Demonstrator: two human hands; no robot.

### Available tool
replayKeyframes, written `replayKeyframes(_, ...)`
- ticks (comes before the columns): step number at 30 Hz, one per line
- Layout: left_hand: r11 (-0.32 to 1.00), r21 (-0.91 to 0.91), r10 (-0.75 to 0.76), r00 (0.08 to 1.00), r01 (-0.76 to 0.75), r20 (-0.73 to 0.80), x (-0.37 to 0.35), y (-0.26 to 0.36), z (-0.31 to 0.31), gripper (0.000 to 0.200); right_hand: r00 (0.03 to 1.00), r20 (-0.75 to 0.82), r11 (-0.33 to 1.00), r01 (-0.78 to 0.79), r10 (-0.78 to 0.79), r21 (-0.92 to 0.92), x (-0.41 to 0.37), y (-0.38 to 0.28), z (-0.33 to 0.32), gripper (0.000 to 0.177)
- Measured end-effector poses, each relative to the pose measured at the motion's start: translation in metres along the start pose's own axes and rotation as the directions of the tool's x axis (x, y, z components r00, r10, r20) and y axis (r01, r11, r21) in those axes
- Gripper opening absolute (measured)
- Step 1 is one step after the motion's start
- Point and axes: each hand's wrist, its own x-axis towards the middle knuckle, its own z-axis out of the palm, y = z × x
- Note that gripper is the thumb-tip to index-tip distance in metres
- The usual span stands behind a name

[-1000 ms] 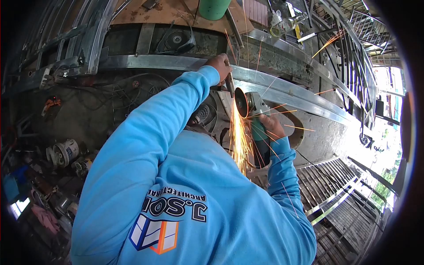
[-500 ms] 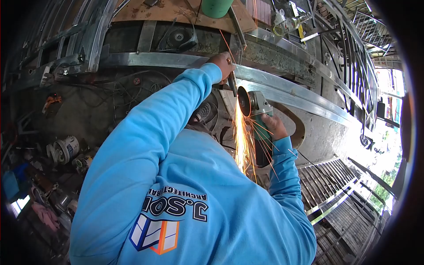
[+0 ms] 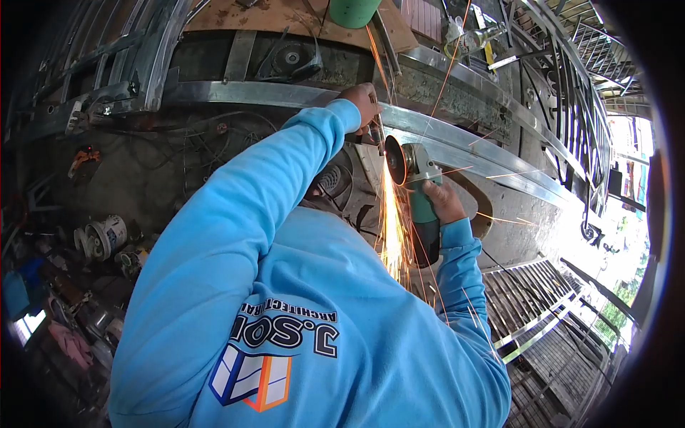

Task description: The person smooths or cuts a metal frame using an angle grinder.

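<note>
My right hand [image 3: 446,202] is wrapped round the green body of an angle grinder [image 3: 424,208]. The grinder's disc [image 3: 394,160] stands nearly upright and touches the end of a small metal piece [image 3: 377,134]. Pinched in the closed fingers of my left hand [image 3: 361,105] is that piece, over a long metal bar [image 3: 235,93]. Bright orange sparks [image 3: 392,235] stream from the contact toward my body, and a few fly outward. The exact shape of the small piece is partly hidden by my fingers.
A green container [image 3: 352,11] stands on a brown board [image 3: 285,16] at the top. Metal frames [image 3: 150,57] lean at the left. Cables [image 3: 214,146] lie on the floor, with a white bucket [image 3: 108,238] further left. A slatted metal panel [image 3: 528,292] lies at right.
The grinder and my right hand have shifted very slightly, with the disc still on the metal piece. Sparks now spread more to the upper right. My left hand stays nearly in place.
</note>
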Motion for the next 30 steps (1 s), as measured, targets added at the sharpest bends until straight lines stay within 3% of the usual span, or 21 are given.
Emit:
replayKeyframes(2,1.0,-0.02,-0.008,0.999,0.007,-0.039,0.0,0.0,0.002,0.021,0.997,-0.056,0.983,-0.069,0.06,-0.172,-0.003,-0.014,0.004,0.073)
replayKeyframes(4,1.0,-0.027,-0.004,0.999,0.003,-0.037,0.003,-0.002,0.003,0.021,0.997,-0.049,0.983,-0.061,0.053,-0.172,-0.004,-0.015,0.005,0.074)
replayKeyframes(6,1.0,-0.018,0.014,1.0,-0.014,0.009,0.008,-0.005,0.001,0.021,1.0,0.019,1.0,0.021,-0.021,0.005,-0.001,-0.002,0.001,0.075)
replayKeyframes(10,1.0,0.003,0.011,1.0,-0.011,-0.001,0.009,-0.007,0.002,0.019,0.999,0.018,0.998,0.035,-0.036,0.051,0.005,0.003,-0.001,0.073)
replayKeyframes(12,1.0,0.02,0.018,1.0,-0.018,-0.009,0.007,-0.005,0.002,0.018,0.993,-0.03,0.99,0.115,-0.113,0.083,0.005,0.001,0.007,0.07)
replayKeyframes(14,0.999,0.023,0.022,1.0,-0.022,0.007,0.007,-0.004,0.001,0.018,0.999,-0.01,0.992,0.037,-0.038,-0.118,0.004,-0.003,-0.001,0.069)
replayKeyframes(16,1.0,0.015,0.023,1.0,-0.023,0.017,0.009,-0.004,0.0,0.018,1.0,0.007,0.991,-0.018,0.019,-0.134,0.003,-0.008,-0.003,0.066)
replayKeyframes(18,1.0,-0.004,0.019,1.0,-0.019,0.022,0.012,-0.007,0.002,0.019,0.998,0.037,0.998,-0.056,0.054,0.038,-0.001,-0.01,0.002,0.062)
replayKeyframes(21,1.0,0.02,0.011,1.0,-0.011,0.021,0.015,-0.008,0.002,0.018,0.998,0.02,0.999,0.051,-0.051,0.003,0.0,-0.009,0.005,0.059)
replayKeyframes(24,1.0,-0.018,0.009,1.0,-0.008,0.024,0.013,-0.007,0.001,0.019,0.998,0.03,0.999,0.047,-0.047,0.025,-0.002,-0.016,0.01,0.06)
replayKeyframes(26,1.0,0.007,0.019,0.999,-0.019,0.026,0.015,-0.007,0.002,0.019,0.993,-0.011,0.981,0.112,-0.116,-0.158,0.005,0.01,-0.009,0.061)
replayKeyframes(28,0.999,0.022,0.029,0.999,-0.029,0.021,0.015,-0.007,0.002,0.02,0.992,-0.018,0.985,0.119,-0.123,-0.122,0.005,0.001,-0.002,0.061)
replayKeyframes(30,0.999,0.028,0.04,0.999,-0.04,0.009,0.012,-0.004,0.001,0.022,0.997,0.011,0.989,0.068,-0.07,0.134,0.002,-0.02,0.014,0.06)
